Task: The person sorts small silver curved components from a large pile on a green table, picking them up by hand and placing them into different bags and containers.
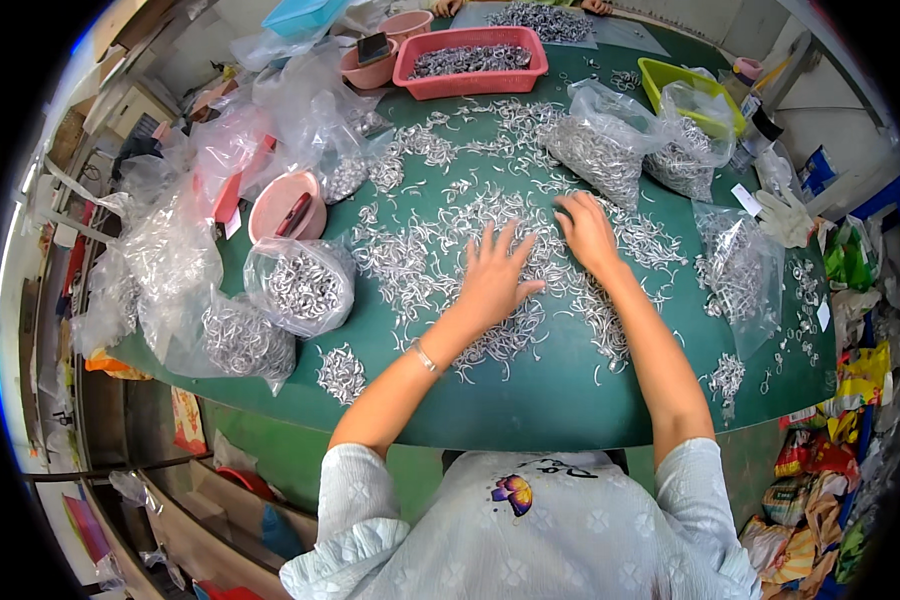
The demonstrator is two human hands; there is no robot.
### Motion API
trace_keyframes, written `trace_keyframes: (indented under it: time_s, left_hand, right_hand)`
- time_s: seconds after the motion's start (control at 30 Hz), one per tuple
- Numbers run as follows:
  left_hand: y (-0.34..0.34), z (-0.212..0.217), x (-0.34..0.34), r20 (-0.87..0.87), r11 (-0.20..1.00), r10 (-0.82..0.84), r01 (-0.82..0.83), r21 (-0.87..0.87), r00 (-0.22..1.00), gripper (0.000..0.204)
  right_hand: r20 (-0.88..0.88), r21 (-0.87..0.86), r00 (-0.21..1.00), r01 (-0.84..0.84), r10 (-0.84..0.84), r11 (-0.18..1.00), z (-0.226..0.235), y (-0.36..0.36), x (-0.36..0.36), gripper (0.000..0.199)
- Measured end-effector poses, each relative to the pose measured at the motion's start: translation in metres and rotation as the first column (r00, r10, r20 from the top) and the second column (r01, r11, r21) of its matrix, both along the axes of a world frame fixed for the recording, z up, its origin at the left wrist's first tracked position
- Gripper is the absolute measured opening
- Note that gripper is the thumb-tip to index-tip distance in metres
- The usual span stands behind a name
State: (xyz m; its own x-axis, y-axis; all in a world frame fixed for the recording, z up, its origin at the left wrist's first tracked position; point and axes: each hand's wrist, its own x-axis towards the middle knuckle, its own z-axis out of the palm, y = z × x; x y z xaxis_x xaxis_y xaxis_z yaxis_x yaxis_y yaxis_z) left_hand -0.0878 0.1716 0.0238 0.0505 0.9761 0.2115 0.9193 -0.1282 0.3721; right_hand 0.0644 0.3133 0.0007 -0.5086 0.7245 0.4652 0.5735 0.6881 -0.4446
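Many small, curved, silver metal pieces (400,262) lie loosely spread over the middle of a green table (450,415). My left hand (494,274) rests over them, palm down, with its fingers spread and nothing seen in its grasp. To its right, my right hand (587,232) reaches in at the pile's far right part. Its fingers are bent a little and apart, touching or just above the pieces, and no held piece shows. What lies under both palms is hidden. A small separate heap of the same pieces (341,374) sits near the front edge, left of my left forearm.
At left stand an open clear bag of pieces (304,288), another filled bag (250,338) and a pink bowl (288,207). Farther back are a pink basket (470,88), a green basket (688,82) and full bags (595,155). A person's hand (597,6) shows at the far edge.
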Motion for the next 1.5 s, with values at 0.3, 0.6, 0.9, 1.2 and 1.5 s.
trace_keyframes:
  time_s: [0.3, 0.6, 0.9, 1.2, 1.5]
  left_hand:
    - [-0.046, -0.003, 0.012, 0.010, 0.978, -0.185, 0.185, -0.092, 0.983, 0.046]
    - [-0.128, -0.033, 0.059, 0.480, 0.785, 0.603, 0.579, -0.219, -0.637, 0.031]
    - [-0.153, -0.011, 0.074, 0.854, 0.877, 0.471, 0.216, -0.429, -0.219, 0.026]
    - [-0.154, -0.012, 0.041, 0.870, 0.855, 0.492, 0.174, -0.489, 0.029, 0.025]
    - [-0.144, -0.012, 0.043, 0.216, 1.000, 0.020, -0.016, -0.021, 0.976, 0.038]
  right_hand:
    - [-0.180, -0.293, 0.983, -0.088, 0.035, 0.952, 0.026, -0.064, 0.047, 0.006]
    - [-0.315, -0.530, 0.915, -0.390, 0.252, 0.753, 0.035, -0.153, 0.069, 0.019]
    - [0.100, -0.224, 0.928, -0.331, 0.359, 0.917, 0.014, -0.122, 0.013, 0.045]
    - [-0.074, -0.347, 0.993, -0.107, 0.087, 0.932, 0.030, -0.134, 0.077, 0.024]
    - [0.144, -0.104, 0.951, -0.259, 0.272, 0.960, 0.034, -0.169, 0.028, 0.043]
